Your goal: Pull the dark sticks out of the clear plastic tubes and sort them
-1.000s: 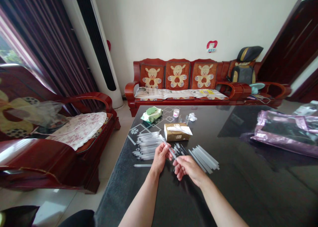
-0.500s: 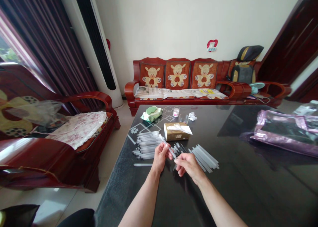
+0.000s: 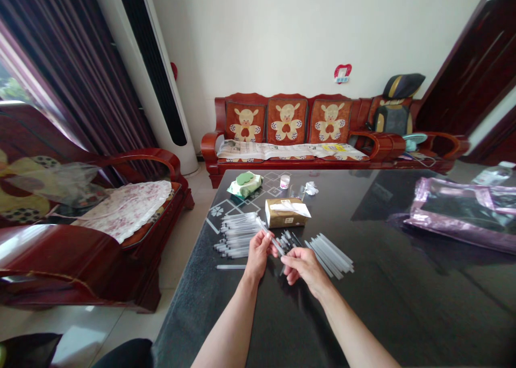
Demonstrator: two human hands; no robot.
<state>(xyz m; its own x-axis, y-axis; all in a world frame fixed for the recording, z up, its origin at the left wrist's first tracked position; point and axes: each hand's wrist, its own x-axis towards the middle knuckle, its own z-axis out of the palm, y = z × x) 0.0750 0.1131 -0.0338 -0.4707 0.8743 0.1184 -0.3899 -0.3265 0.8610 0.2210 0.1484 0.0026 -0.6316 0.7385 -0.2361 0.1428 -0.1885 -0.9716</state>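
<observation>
My left hand (image 3: 260, 250) is closed around a slim translucent plastic tube (image 3: 274, 243), much like a pen barrel, which slants up and to the left. My right hand (image 3: 299, 265) pinches the tube's lower end with thumb and forefinger; what else its fingers hold is hidden. To the left of my hands lies a pile of translucent tubes with dark ends (image 3: 237, 233), and a single tube (image 3: 230, 267) lies just below it. Several thin black pieces (image 3: 291, 240) lie behind my right hand, partly covered. A row of pale tubes (image 3: 329, 255) is to the right.
Behind the piles stands a brown tissue box (image 3: 282, 215). Farther back are a green wipes pack (image 3: 245, 184), a small white jar (image 3: 285, 181) and crumpled white tissue (image 3: 310, 188). A purple-edged clear bag (image 3: 455, 223) lies at the right of the dark table (image 3: 387, 303).
Both hands keep nearly the same hold on the tube. The whole view has shifted very slightly; nothing on the table has visibly moved.
</observation>
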